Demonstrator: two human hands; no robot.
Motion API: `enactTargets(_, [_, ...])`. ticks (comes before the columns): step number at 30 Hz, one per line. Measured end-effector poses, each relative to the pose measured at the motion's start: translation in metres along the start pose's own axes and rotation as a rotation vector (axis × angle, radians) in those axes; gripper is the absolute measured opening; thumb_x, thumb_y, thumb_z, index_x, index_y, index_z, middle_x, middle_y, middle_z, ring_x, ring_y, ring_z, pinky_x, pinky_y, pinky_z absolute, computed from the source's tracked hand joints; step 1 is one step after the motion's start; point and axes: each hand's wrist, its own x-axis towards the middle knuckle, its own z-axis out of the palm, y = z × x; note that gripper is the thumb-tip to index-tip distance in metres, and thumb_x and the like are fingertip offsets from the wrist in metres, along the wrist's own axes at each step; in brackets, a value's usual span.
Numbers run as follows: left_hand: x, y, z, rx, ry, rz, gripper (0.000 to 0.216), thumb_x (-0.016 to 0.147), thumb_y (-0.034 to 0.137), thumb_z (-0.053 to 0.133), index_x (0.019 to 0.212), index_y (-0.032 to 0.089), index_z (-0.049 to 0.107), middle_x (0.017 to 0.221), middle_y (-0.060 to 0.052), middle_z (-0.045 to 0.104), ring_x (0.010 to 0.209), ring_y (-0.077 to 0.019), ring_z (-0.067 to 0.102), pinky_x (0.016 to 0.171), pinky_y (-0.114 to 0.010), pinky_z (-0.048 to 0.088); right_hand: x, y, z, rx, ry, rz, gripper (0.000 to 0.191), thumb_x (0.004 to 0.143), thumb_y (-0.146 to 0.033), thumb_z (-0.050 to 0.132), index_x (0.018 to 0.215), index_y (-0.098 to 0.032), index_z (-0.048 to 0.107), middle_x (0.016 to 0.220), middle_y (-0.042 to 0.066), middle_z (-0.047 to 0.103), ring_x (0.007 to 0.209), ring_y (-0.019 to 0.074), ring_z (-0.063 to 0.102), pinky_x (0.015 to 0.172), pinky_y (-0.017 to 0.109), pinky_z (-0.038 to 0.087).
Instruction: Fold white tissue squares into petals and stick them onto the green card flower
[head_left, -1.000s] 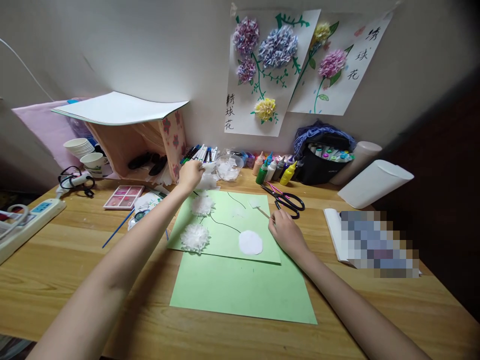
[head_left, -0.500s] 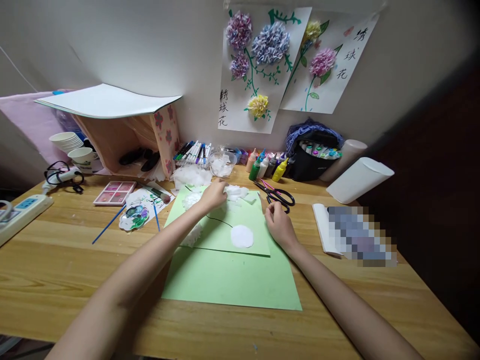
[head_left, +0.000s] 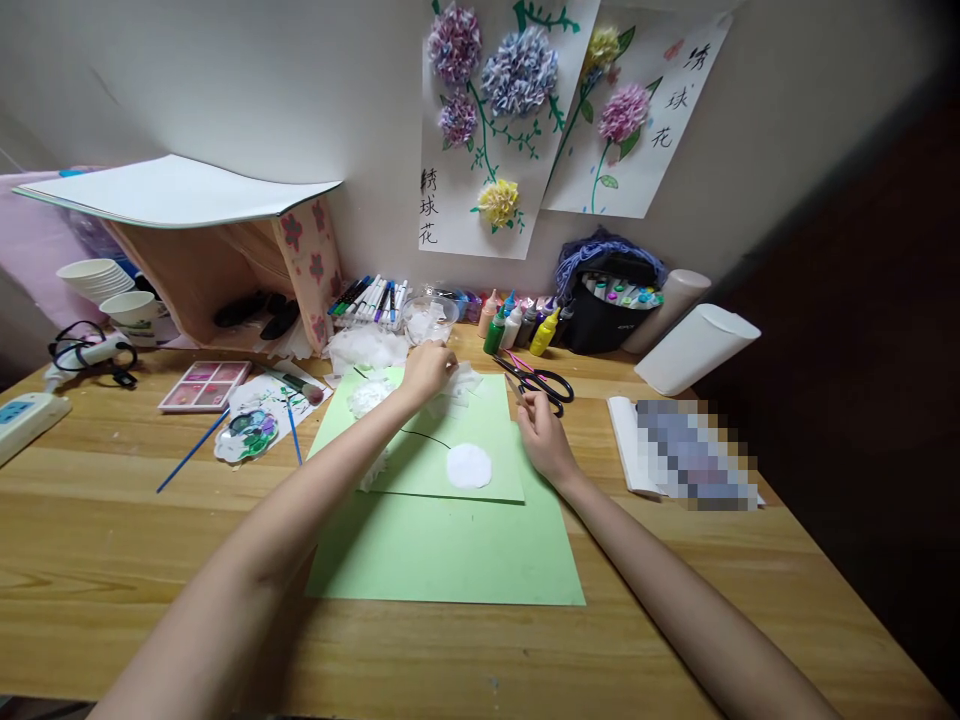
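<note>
My left hand (head_left: 429,370) reaches over the upper part of a light green sheet. Its fingers are pinched at the edge of thin white tissue paper (head_left: 459,392); the fingertips are partly hidden. My right hand (head_left: 544,436) rests at the right edge of the green sheets, fingers curled together. A thin pointed thing shows by its fingertips, too small to name. The upper green card (head_left: 420,478) carries a white paper disc (head_left: 469,466), a drawn dark stem and ruffled white tissue flowers (head_left: 372,398), partly behind my left arm. Beneath it lies a larger green sheet (head_left: 450,560).
Black-handled scissors (head_left: 551,385) lie beyond my right hand. Paint bottles (head_left: 544,332), markers (head_left: 375,302) and a tub of tissue (head_left: 430,320) stand at the back. Leftward are a paint palette (head_left: 246,436) and brushes (head_left: 184,455). A white tissue pack (head_left: 636,448) lies right.
The whole view has shifted slightly. White tissue by my left hand has moved and now lies flatter and more spread out. My right hand stays near the card's right edge.
</note>
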Motion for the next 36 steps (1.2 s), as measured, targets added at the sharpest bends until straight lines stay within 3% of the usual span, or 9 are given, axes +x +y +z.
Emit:
enactTargets(7, [-0.003, -0.014, -0.013, -0.094, 0.083, -0.052, 0.024, 0.086, 0.02, 0.049, 0.094, 0.019, 0.072, 0.095, -0.008, 0.071, 0.087, -0.022, 0.064, 0.073, -0.028, 0.045, 0.002, 0.005, 0.002, -0.018, -0.02, -0.031, 0.039, 0.094, -0.032, 0.029, 0.127, -0.015, 0.041, 0.071, 0.003, 0.059, 0.067, 0.0194, 0.056, 0.066, 0.032, 0.044])
enactTargets(10, [-0.002, -0.018, -0.016, -0.259, 0.136, -0.077, 0.025, 0.083, 0.016, 0.052, 0.098, 0.018, 0.071, 0.095, -0.007, 0.072, 0.085, -0.0205, 0.065, 0.075, -0.027, 0.046, 0.001, 0.001, 0.003, 0.042, -0.009, -0.071, 0.047, 0.094, -0.028, 0.03, 0.139, -0.016, 0.03, 0.071, 0.002, 0.06, 0.069, 0.0179, 0.058, 0.069, 0.033, 0.046])
enactTargets(13, [-0.008, -0.012, -0.024, -0.507, 0.179, -0.123, 0.024, 0.082, 0.018, 0.054, 0.101, 0.014, 0.069, 0.091, -0.008, 0.072, 0.083, -0.0183, 0.065, 0.077, -0.027, 0.047, -0.003, -0.003, 0.002, 0.153, 0.056, -0.124, 0.043, 0.093, -0.029, 0.033, 0.136, -0.022, 0.036, 0.078, 0.003, 0.061, 0.068, 0.0156, 0.058, 0.062, 0.029, 0.048])
enactTargets(16, [-0.031, 0.005, -0.036, -0.847, 0.042, -0.18, 0.021, 0.081, 0.025, 0.059, 0.093, 0.011, 0.069, 0.092, -0.01, 0.072, 0.081, -0.0167, 0.065, 0.074, -0.026, 0.049, -0.007, -0.005, 0.001, 0.29, 0.069, -0.149, 0.031, 0.093, -0.035, 0.036, 0.115, -0.022, 0.053, 0.074, 0.002, 0.06, 0.053, 0.0115, 0.051, 0.05, 0.025, 0.045])
enactTargets(20, [-0.08, 0.027, -0.043, -1.093, -0.248, -0.139, 0.022, 0.08, 0.032, 0.06, 0.091, 0.015, 0.068, 0.09, -0.006, 0.071, 0.078, -0.0138, 0.063, 0.069, -0.024, 0.048, -0.007, -0.005, -0.001, 0.504, -0.035, -0.115, 0.042, 0.091, -0.05, 0.036, 0.118, -0.02, 0.048, 0.098, 0.008, 0.063, 0.061, 0.0121, 0.056, 0.055, 0.028, 0.05])
enactTargets(23, [-0.11, 0.037, -0.037, -0.991, -0.375, -0.082, 0.019, 0.082, 0.028, 0.056, 0.092, 0.017, 0.067, 0.086, -0.004, 0.069, 0.077, -0.0136, 0.062, 0.069, -0.024, 0.047, -0.005, -0.006, -0.001, 0.585, -0.113, -0.169, 0.061, 0.077, -0.061, 0.056, 0.122, -0.022, 0.04, 0.12, 0.013, 0.058, 0.079, 0.0164, 0.06, 0.067, 0.033, 0.054])
enactTargets(27, [-0.131, 0.044, -0.023, -0.537, -0.288, -0.067, 0.026, 0.087, 0.024, 0.048, 0.109, 0.02, 0.061, 0.091, -0.005, 0.068, 0.081, -0.0174, 0.061, 0.072, -0.029, 0.046, -0.009, -0.009, 0.001, 0.46, -0.108, -0.205, 0.053, 0.068, -0.041, 0.076, 0.106, -0.024, 0.043, 0.113, 0.01, 0.063, 0.075, 0.0147, 0.06, 0.067, 0.032, 0.053])
enactTargets(31, [-0.14, 0.047, -0.014, -0.355, -0.206, -0.071, 0.031, 0.091, 0.022, 0.041, 0.119, 0.018, 0.055, 0.098, -0.008, 0.066, 0.09, -0.0202, 0.06, 0.078, -0.032, 0.046, -0.017, -0.013, 0.002, 0.325, -0.108, -0.212, 0.017, 0.086, -0.036, 0.058, 0.09, -0.022, 0.049, 0.086, 0.003, 0.067, 0.065, 0.0131, 0.058, 0.062, 0.029, 0.049])
enactTargets(36, [-0.145, 0.043, -0.005, -0.297, -0.167, -0.12, 0.024, 0.092, 0.024, 0.043, 0.107, 0.014, 0.058, 0.095, -0.009, 0.063, 0.09, -0.0218, 0.058, 0.078, -0.034, 0.045, -0.018, -0.015, 0.002, 0.224, -0.04, -0.174, 0.024, 0.092, -0.038, 0.044, 0.077, -0.021, 0.052, 0.072, 0.001, 0.062, 0.061, 0.0127, 0.054, 0.058, 0.028, 0.045])
